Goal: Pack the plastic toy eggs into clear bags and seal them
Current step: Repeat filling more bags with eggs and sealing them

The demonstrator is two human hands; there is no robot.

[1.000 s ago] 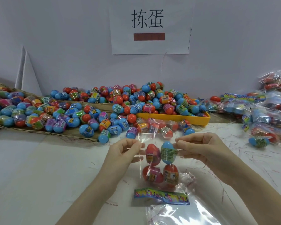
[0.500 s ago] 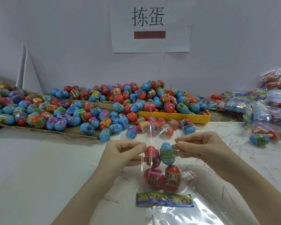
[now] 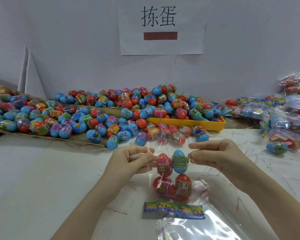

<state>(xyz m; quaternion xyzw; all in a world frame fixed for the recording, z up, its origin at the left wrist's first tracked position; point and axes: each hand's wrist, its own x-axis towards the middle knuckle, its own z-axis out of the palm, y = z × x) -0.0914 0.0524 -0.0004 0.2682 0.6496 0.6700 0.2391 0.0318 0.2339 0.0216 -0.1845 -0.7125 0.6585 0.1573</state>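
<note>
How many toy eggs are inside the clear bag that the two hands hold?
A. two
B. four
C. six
B: the clear bag pinched by the left hand and right hand shows two eggs above, red and blue, and two red eggs below.

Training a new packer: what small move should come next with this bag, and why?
Probably fold the open top over and press it shut: the clear bag already holds four eggs, and the left hand and right hand pinch its mouth.
</note>
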